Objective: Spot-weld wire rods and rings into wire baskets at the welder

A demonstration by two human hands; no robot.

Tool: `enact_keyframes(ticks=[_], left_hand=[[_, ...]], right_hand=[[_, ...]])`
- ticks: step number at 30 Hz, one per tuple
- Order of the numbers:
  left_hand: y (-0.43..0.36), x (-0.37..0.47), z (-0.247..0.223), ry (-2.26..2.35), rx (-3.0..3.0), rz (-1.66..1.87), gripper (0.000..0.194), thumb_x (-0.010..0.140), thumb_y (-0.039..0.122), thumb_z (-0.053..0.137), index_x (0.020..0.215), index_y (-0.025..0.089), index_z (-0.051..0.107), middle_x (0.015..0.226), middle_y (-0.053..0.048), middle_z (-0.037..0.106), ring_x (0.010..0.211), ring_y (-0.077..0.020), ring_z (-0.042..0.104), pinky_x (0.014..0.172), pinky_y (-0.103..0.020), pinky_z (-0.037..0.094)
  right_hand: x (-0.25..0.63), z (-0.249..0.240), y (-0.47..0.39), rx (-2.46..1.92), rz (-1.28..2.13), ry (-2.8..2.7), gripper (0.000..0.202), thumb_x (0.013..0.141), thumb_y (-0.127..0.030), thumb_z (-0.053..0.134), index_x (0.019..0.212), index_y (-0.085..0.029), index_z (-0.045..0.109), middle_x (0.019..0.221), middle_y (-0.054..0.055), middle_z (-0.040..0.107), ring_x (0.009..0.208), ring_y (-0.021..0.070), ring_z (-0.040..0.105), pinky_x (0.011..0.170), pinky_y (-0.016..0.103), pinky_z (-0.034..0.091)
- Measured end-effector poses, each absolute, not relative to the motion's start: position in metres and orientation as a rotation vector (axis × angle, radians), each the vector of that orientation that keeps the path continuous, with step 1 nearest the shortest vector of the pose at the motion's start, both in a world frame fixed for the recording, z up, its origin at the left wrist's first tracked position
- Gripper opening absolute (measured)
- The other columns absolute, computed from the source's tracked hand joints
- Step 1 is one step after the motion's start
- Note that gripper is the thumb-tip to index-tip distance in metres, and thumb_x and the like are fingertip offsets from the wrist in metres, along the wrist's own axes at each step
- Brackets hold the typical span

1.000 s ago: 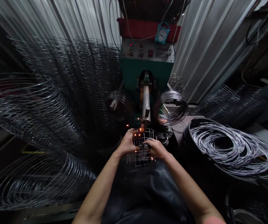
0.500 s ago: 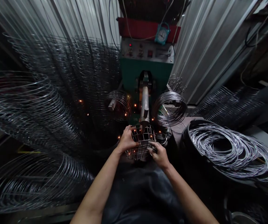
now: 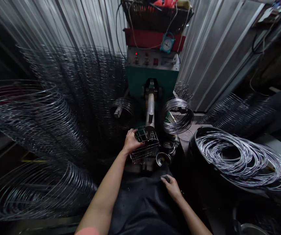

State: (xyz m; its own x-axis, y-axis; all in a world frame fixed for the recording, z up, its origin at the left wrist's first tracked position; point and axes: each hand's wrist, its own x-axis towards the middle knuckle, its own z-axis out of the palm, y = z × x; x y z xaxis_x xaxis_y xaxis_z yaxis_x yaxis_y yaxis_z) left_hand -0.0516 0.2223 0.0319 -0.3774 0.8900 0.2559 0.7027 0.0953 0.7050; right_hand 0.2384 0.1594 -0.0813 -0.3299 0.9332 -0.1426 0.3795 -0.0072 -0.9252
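Note:
A small wire basket (image 3: 148, 147) sits under the arm of a green spot-welding machine (image 3: 150, 111). My left hand (image 3: 131, 142) grips the basket's left side, thumb across the wires. My right hand (image 3: 171, 186) is away from the basket, low over the dark apron (image 3: 142, 202). Its fingers are curled together, and whatever lies between them is too dark to make out. Nearest to it is a small metal bowl (image 3: 163, 159), with another round metal cup (image 3: 168, 146) just behind.
Tall stacks of wire frames (image 3: 69, 91) crowd the left. Wire coils (image 3: 179, 116) hang beside the machine arm. A black tub (image 3: 196, 147) holds loose wire rings at right. A blue clock (image 3: 167, 43) hangs on the machine.
The orange sparks around the basket are gone. My right hand has left the basket and moved down toward my lap. The basket has tilted and shifted slightly left, still in my left hand.

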Motion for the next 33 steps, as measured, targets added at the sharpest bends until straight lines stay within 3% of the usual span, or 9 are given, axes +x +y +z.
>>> enact_keyframes(ticks=[8, 15, 23, 33], left_hand=[[0.223, -0.051, 0.035, 2.146, 1.643, 1.147, 0.073, 0.048, 0.032, 0.081, 0.113, 0.013, 0.052, 0.118, -0.011, 0.050, 0.118, -0.0316, 0.046, 0.102, -0.043, 0.038], [0.220, -0.056, 0.036, 1.968, 1.653, 1.099, 0.072, 0.046, 0.026, 0.081, 0.110, 0.015, 0.052, 0.112, -0.008, 0.055, 0.109, -0.0275, 0.054, 0.095, -0.042, 0.044], [0.177, -0.037, 0.025, 1.900, 1.801, 1.106, 0.084, 0.044, 0.028, 0.082, 0.120, 0.019, 0.048, 0.136, -0.012, 0.040, 0.131, -0.0332, 0.035, 0.108, -0.048, 0.033], [0.174, -0.030, 0.026, 1.881, 1.781, 1.127, 0.082, 0.043, 0.025, 0.082, 0.118, 0.019, 0.050, 0.132, -0.012, 0.044, 0.129, -0.0335, 0.039, 0.106, -0.049, 0.034]], right_hand=[[0.236, -0.086, 0.158, -1.374, 1.328, -1.717, 0.051, 0.070, -0.067, 0.055, 0.071, -0.017, 0.065, 0.072, 0.006, 0.068, 0.074, 0.0224, 0.062, 0.071, 0.033, 0.048], [0.233, -0.074, 0.149, -1.362, 1.448, -1.693, 0.037, 0.069, -0.054, 0.060, 0.067, -0.017, 0.064, 0.066, 0.003, 0.063, 0.067, 0.0192, 0.059, 0.066, 0.031, 0.047], [0.254, -0.043, 0.111, -1.293, 1.603, -1.857, 0.024, 0.070, -0.040, 0.063, 0.072, -0.017, 0.070, 0.073, 0.004, 0.069, 0.073, 0.0210, 0.062, 0.072, 0.032, 0.046], [0.256, -0.045, 0.104, -1.286, 1.546, -1.871, 0.024, 0.071, -0.040, 0.061, 0.070, -0.017, 0.069, 0.071, 0.004, 0.069, 0.073, 0.0218, 0.062, 0.070, 0.032, 0.047]])
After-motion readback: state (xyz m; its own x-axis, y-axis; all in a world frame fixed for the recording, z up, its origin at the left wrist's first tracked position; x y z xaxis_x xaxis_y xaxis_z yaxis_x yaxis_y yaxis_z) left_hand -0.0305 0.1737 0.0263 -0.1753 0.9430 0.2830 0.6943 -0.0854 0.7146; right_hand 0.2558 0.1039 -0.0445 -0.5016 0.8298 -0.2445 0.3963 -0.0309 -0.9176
